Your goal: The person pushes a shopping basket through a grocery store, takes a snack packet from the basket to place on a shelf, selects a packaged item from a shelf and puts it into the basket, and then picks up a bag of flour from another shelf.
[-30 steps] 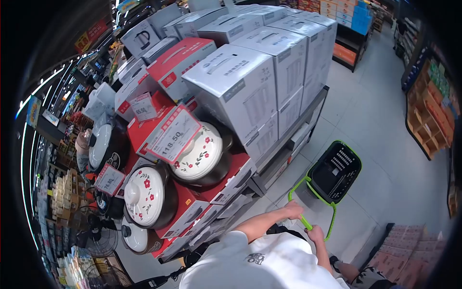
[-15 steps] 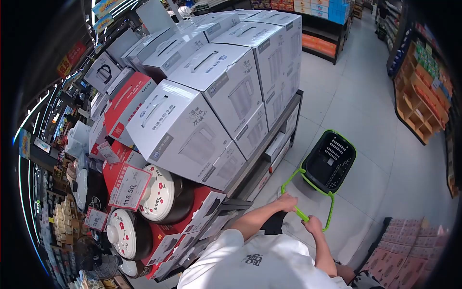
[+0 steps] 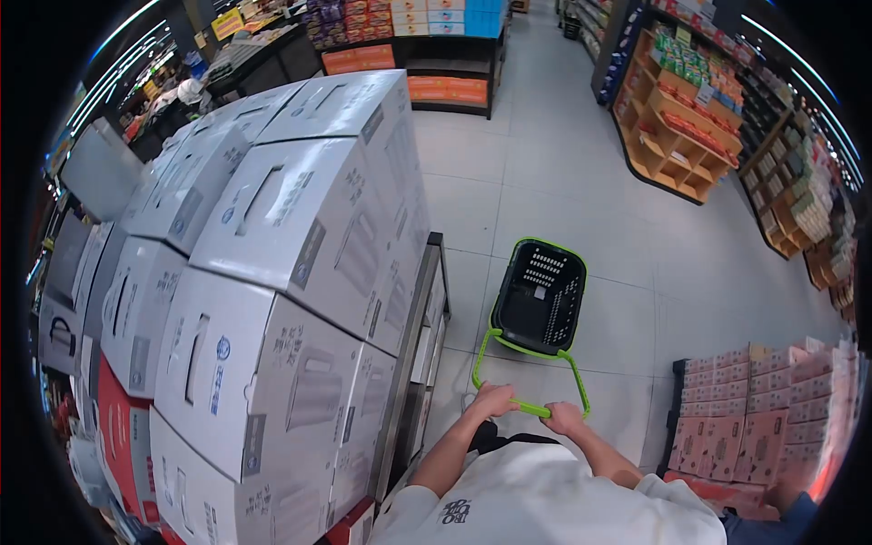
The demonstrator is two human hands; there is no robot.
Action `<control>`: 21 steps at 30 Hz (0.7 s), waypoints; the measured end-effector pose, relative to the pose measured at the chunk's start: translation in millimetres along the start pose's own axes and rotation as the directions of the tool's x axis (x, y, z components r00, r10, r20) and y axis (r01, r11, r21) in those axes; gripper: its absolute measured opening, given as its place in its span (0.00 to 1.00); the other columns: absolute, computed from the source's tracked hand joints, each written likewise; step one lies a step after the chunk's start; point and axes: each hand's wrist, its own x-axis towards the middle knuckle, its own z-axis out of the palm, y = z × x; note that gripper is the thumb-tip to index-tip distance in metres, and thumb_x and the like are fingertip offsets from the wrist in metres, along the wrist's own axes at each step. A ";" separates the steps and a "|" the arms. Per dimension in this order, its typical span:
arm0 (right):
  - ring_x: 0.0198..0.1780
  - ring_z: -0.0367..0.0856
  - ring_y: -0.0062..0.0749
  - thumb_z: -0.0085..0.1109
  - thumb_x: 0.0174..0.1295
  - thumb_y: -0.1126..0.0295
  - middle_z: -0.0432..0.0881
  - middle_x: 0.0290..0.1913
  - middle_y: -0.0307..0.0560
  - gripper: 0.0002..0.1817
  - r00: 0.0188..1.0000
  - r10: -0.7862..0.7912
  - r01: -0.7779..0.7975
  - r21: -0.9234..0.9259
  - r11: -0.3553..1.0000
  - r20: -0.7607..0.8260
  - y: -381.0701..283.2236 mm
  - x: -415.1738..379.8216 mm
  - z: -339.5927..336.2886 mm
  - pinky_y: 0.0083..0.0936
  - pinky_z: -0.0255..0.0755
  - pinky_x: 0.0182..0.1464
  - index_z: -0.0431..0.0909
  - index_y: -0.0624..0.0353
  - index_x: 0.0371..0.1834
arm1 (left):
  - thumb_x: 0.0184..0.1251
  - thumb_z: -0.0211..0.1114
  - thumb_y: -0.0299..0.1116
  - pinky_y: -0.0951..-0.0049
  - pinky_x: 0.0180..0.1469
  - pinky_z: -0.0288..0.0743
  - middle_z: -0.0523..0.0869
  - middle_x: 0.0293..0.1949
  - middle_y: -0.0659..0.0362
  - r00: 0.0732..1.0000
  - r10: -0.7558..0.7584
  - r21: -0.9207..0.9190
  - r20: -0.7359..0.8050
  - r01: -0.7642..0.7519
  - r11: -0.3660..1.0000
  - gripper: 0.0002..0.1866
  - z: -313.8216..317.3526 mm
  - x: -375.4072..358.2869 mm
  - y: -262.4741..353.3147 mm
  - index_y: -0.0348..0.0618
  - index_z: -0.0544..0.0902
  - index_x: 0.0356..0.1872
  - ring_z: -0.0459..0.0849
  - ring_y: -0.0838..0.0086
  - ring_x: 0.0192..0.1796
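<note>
My left hand [image 3: 491,400] and right hand [image 3: 565,418] are curled closed round the basket's green handle [image 3: 529,408], basket [image 3: 540,295] ahead on open floor [image 3: 618,245], right of the rack's edge [image 3: 438,245].

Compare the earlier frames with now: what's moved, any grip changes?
The basket has moved forward along the white boxes, now about level with the rack's far corner post. View swung right; the flower-lidded pots and their price signs left the picture. Nothing newly grasped or released: left hand and right hand still grip the green handle.
</note>
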 end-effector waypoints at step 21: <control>0.37 0.85 0.54 0.57 0.57 0.52 0.86 0.32 0.53 0.15 0.991 -0.025 0.033 0.062 0.998 -0.131 66.7 178.8 -124.7 0.49 0.77 0.40 0.85 0.47 0.35 | 0.66 0.63 0.52 0.54 0.58 0.66 0.88 0.42 0.54 0.997 0.023 0.155 0.080 -0.036 0.987 0.19 -137.5 203.3 -22.7 0.51 0.83 0.47 0.85 0.58 0.49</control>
